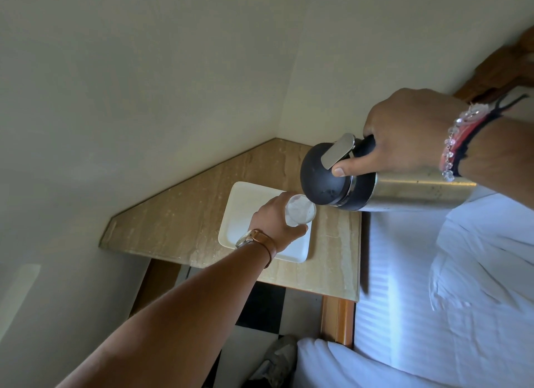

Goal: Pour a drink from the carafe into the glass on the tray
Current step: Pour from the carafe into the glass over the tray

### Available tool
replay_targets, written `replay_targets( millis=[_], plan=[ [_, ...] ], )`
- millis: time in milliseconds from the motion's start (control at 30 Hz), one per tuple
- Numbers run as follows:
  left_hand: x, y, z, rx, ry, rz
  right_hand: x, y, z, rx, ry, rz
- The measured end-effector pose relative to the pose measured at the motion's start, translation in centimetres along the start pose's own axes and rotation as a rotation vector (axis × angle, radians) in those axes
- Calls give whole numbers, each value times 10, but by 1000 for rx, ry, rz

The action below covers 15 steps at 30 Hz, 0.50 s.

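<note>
- Steel carafe (404,189), black domed lid, was tipped over the clear round glass (300,210).
- Right hand (410,133) gripped its handle.
- Left hand (274,217) clasped the glass above the white square tray (248,197).

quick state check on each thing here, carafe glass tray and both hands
steel carafe with black lid: tipped, spout over glass
clear drinking glass: upright over tray
white rectangular tray: flat on counter
left hand: grip around glass
right hand: grip on carafe handle, thumb by lever

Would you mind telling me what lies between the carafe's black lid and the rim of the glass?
Nothing that the head view shows: the carafe, tipped by the right hand, has its black lid almost meeting the glass held by the left hand over the white tray.
</note>
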<state>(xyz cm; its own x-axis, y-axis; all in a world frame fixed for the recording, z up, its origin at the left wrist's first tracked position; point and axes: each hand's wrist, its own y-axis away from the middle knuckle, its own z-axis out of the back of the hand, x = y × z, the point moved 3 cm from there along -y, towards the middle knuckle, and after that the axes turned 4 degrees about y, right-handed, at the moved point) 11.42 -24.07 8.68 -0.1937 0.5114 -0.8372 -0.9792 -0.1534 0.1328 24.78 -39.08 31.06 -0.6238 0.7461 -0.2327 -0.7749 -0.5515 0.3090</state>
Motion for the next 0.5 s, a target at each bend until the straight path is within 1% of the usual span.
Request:
replay_targets(
  millis=[133, 333, 500],
  plan=[
    [1, 1, -1, 9, -4, 6, -1, -3, 2, -32, -19, 2],
    [1, 2, -2, 5, 7, 20, 5, 1, 3, -156, -15, 23],
    [1, 1, 0, -6, 16, 23, 4, 1, 4, -186, -27, 12]
  ],
)
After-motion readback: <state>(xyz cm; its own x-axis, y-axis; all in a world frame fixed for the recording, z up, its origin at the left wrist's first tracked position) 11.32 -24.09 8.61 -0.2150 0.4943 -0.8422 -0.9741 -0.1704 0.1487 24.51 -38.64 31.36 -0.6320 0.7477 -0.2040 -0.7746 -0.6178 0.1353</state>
